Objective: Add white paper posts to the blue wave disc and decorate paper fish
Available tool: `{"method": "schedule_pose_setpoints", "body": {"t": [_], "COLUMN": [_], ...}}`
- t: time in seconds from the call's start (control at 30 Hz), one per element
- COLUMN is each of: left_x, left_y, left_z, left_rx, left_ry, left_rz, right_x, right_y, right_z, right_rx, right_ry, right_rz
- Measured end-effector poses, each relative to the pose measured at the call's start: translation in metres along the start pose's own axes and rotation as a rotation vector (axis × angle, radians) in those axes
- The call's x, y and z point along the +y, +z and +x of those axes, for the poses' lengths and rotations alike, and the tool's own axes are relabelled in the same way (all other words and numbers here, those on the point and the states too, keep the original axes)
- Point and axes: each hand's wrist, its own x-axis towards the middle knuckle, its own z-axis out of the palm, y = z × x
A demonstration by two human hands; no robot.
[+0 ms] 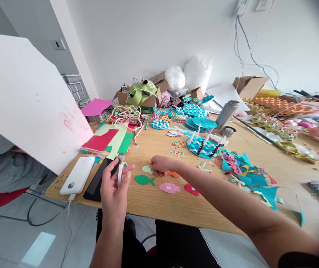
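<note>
My left hand [115,188] holds a narrow roll of white tape [120,174], its ring upright between thumb and fingers. My right hand [160,166] reaches across with its fingers drawn together, touching a light green paper fish [146,169]. Whatever those fingertips may pinch is hidden. Nearer me lie a green paper fish [144,180], a pink paper fish [168,188] with a small white square on it, and a red paper fish [190,189] with a white square. An orange paper piece [173,174] shows partly under my right wrist.
A white power bank [77,176] with a cable and a black tablet-like slab [94,190] lie left. Coloured paper sheets [100,140] are stacked behind them. Blue wavy discs [202,146], a steel flask [227,114], a tape roll [228,131] and paper scraps [244,169] stand right.
</note>
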Motion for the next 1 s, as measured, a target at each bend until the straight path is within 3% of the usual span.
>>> {"method": "schedule_pose_setpoints", "body": {"t": [0.23, 0.57, 1.0], "left_x": [0.0, 0.0, -0.001], "left_y": [0.001, -0.001, -0.002], "left_z": [0.0, 0.0, -0.002], "left_rx": [0.0, 0.001, -0.01], "left_ry": [-0.014, -0.009, -0.017], "left_rz": [-0.019, -0.007, -0.035], "right_x": [-0.003, -0.025, -0.023], "right_y": [0.003, 0.007, 0.005], "right_z": [0.002, -0.014, -0.007], "right_rx": [0.014, 0.066, 0.086], "right_ry": [0.02, 0.071, 0.097], "right_rz": [-0.056, -0.183, -0.201]}}
